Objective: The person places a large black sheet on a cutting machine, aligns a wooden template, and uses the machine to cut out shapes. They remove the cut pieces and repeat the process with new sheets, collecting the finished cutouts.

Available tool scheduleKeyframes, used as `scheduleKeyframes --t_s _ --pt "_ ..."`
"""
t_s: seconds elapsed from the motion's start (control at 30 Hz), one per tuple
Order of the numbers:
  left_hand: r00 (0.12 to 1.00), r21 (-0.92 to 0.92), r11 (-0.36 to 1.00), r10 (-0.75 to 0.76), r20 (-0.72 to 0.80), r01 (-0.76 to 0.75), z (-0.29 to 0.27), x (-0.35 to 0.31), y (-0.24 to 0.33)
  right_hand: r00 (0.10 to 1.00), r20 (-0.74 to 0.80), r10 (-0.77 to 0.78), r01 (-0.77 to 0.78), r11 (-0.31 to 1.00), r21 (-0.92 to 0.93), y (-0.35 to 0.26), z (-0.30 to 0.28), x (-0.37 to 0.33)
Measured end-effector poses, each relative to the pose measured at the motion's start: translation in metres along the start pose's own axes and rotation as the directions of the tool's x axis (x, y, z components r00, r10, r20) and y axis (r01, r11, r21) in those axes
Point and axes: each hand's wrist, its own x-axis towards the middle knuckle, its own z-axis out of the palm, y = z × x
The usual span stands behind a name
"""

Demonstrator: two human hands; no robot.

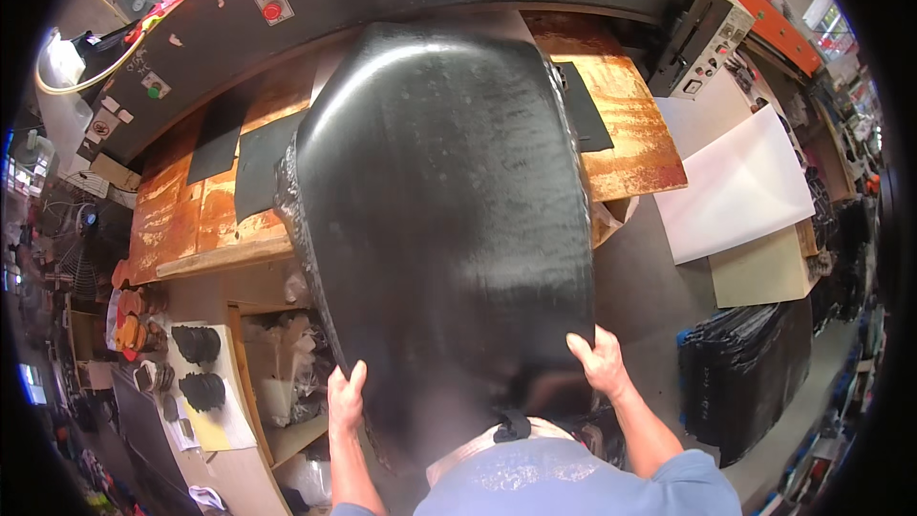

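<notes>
My left hand point(347, 399) low left of centre, forearm near upright, grip pinched on one edge of the black sheet point(449, 191), my right hand point(600, 363) low right, forearm slanted up-left, holding the opposite edge, sheet mid-frame, over the worktop point(630, 129).

Shirt point(564, 487) is blue-grey, with a white speckled patch point(516, 475); sleeves point(700, 483) match. Cream cloth point(457, 460) and a black strap point(513, 425) show at the waist. Forearms point(642, 428) are bare.
</notes>
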Motion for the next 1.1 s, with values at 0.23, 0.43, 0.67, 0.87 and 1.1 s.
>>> scheduleKeyframes --t_s 0.23,0.43,0.67,0.87,1.1 --pt "0.990 -0.204 0.970 -0.124 0.063 0.134 -0.026 -0.007 -0.021 0.995 0.044 0.094 -0.096 0.995 0.039 0.000 0.008 -0.031" --pt "0.968 -0.198 0.948 -0.238 0.074 0.249 -0.027 0.003 -0.061 0.991 0.049 0.125 -0.124 0.992 -0.022 0.023 0.019 -0.041" --pt "0.976 -0.025 0.976 -0.218 -0.017 0.217 -0.010 -0.021 -0.075 0.989 0.073 0.128 -0.121 0.988 -0.099 0.037 0.020 -0.061" --pt "0.994 0.064 0.997 -0.038 -0.099 0.044 0.022 -0.041 -0.023 0.990 0.139 -0.007 0.015 0.998 -0.061 0.007 -0.007 -0.033" --pt "0.988 0.072 0.996 0.061 -0.139 -0.051 0.036 0.004 0.032 0.993 0.082 -0.084 0.082 0.996 0.024 -0.011 -0.033 0.024"
